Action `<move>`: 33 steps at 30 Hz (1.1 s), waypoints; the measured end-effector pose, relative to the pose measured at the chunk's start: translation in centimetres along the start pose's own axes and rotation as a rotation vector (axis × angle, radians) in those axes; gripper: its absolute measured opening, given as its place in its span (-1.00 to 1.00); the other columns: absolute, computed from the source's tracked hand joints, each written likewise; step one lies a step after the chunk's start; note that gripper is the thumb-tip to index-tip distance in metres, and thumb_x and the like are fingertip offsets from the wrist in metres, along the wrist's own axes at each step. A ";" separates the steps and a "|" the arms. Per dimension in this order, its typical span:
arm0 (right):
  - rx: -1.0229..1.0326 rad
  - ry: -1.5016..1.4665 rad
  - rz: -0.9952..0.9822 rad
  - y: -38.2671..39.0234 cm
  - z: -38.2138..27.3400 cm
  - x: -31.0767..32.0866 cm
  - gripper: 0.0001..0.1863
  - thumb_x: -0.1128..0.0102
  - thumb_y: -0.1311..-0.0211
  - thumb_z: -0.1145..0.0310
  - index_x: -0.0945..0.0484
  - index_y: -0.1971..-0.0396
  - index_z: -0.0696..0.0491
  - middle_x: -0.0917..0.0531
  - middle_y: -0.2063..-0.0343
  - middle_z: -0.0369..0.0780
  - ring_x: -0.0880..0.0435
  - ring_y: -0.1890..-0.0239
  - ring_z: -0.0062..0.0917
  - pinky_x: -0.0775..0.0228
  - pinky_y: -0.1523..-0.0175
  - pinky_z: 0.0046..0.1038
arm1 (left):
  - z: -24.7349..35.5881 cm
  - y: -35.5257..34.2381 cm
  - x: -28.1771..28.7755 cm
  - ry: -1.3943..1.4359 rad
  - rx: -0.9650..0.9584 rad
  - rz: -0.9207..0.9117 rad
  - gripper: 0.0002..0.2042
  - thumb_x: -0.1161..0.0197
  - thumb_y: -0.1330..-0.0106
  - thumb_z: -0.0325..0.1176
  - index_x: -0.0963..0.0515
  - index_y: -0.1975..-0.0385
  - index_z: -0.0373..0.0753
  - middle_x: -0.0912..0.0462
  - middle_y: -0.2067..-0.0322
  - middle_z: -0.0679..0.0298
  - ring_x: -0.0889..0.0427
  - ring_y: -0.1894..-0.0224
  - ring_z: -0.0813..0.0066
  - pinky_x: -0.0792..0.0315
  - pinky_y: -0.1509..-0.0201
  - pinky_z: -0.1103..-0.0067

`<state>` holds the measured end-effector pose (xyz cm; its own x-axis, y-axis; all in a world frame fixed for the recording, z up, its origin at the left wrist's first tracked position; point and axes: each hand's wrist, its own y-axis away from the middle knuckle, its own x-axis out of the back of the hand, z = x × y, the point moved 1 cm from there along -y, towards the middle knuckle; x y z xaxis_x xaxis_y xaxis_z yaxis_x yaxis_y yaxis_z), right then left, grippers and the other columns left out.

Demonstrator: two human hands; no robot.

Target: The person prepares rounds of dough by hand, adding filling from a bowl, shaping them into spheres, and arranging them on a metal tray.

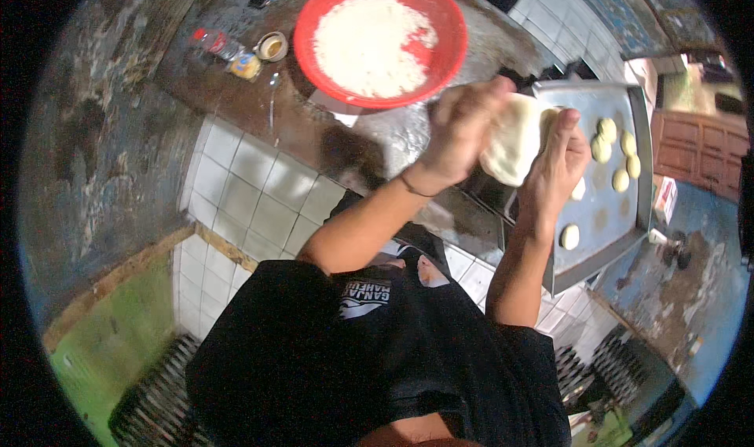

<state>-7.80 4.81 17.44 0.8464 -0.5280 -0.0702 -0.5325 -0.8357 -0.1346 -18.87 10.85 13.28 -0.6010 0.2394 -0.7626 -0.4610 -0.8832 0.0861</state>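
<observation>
A pale lump of dough is held up between both hands above the counter. My left hand grips its left side and my right hand presses its right side. Just beyond the hands lies a metal baking tray with several small dough balls on it. To the left of the hands stands a red bowl filled with white flour or crumbs.
A small bottle and a small round cup sit on the dark counter behind the bowl. The counter front is white tile. Green floor and a dark grate lie at lower left.
</observation>
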 end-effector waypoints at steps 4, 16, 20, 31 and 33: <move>-0.007 0.311 -0.631 -0.9 -1.1 -9.1 -0.70 -0.22 -0.49 0.27 -0.68 0.29 0.24 -0.64 0.43 -0.19 -0.58 0.38 -0.49 -0.39 0.23 -0.42 | 4.2 -0.1 12.6 -0.537 -0.251 -0.338 -0.65 -0.42 -0.29 -0.24 -0.56 0.02 -0.25 -0.68 0.16 0.28 -0.65 0.09 0.52 -0.53 -0.05 0.50; 0.327 1.063 -0.843 -12.0 31.2 -26.1 -0.66 -0.43 -0.20 0.23 -0.74 0.03 -0.02 -0.75 0.12 -0.09 -0.76 0.12 -0.10 -0.64 0.02 -0.14 | 14.4 3.9 31.3 -1.492 -0.178 0.107 -0.48 -0.60 -0.01 -0.26 -0.65 -0.01 -0.26 -0.76 0.10 0.00 -0.74 0.05 -0.01 -0.62 -0.03 0.29; 0.219 1.232 -0.789 -11.7 33.7 -28.9 -0.72 -0.47 -0.14 0.24 -0.75 0.15 -0.03 -0.78 0.27 -0.10 -0.79 0.20 -0.08 -0.67 0.09 -0.12 | 17.0 4.3 33.3 -1.502 -0.163 0.437 -0.61 -0.56 -0.03 -0.38 -0.69 0.11 -0.32 -0.77 0.18 -0.02 -0.77 0.14 -0.02 -0.64 0.01 0.28; -0.630 0.354 -0.744 -13.0 26.0 -23.8 -0.69 -0.40 -0.31 0.14 -0.76 0.06 -0.03 -0.70 0.32 -0.42 -0.51 0.27 -0.71 -0.38 0.15 -0.48 | 14.3 -2.9 34.6 -1.058 -0.083 0.314 -0.63 -0.52 -0.17 -0.39 -0.66 0.03 -0.33 -0.80 0.14 0.19 -0.76 0.10 0.44 -0.61 -0.04 0.46; -0.578 0.327 -0.705 -11.4 21.0 -22.9 -0.74 -0.44 -0.30 0.23 -0.77 0.10 0.02 -0.72 0.35 -0.41 -0.54 0.31 -0.73 -0.37 0.23 -0.57 | 13.3 -4.7 33.1 -1.051 -0.104 0.193 -0.59 -0.56 -0.14 -0.33 -0.65 0.03 -0.31 -0.80 0.17 0.20 -0.76 0.11 0.42 -0.61 -0.06 0.44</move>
<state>-20.81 29.63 -0.14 0.9750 0.1797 0.1306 0.0980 -0.8757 0.4728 -45.22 28.31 -3.85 -0.9412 0.2753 0.1958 -0.2700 -0.9613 0.0537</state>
